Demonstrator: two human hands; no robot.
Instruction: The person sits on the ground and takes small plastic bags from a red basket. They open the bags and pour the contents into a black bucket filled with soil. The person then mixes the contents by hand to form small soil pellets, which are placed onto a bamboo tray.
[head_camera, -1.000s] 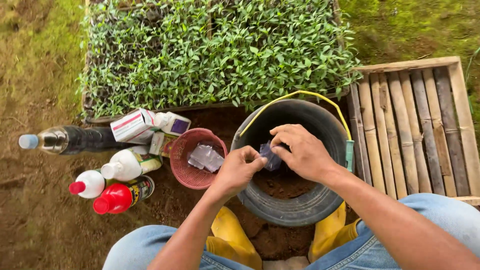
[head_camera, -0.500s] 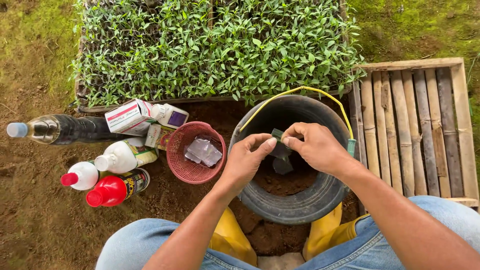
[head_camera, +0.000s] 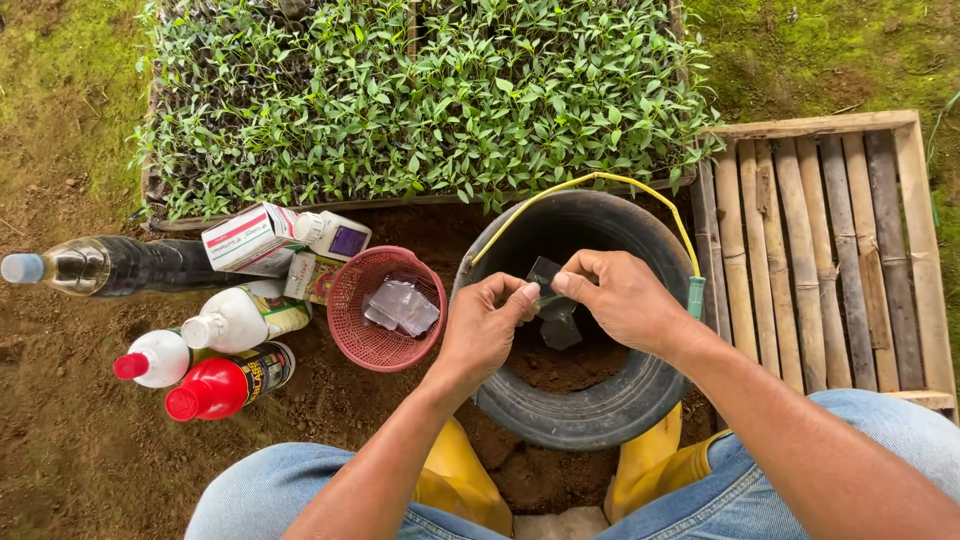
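Hands (head_camera: 560, 305) now spread small bag (head_camera: 548, 290) apart.

The small dark plastic bag (head_camera: 548, 300), earlier bunched between the fingers, is now pulled open and stretched out flat between the left hand (head_camera: 487, 325) and right hand (head_camera: 622, 298), which are drawn slightly apart.

Soft, even daylight falls from above me; shadows stay faint, deepest inside the black bucket (head_camera: 585, 400). Focus is sharp throughout, with slight wide-angle bending at the edges.
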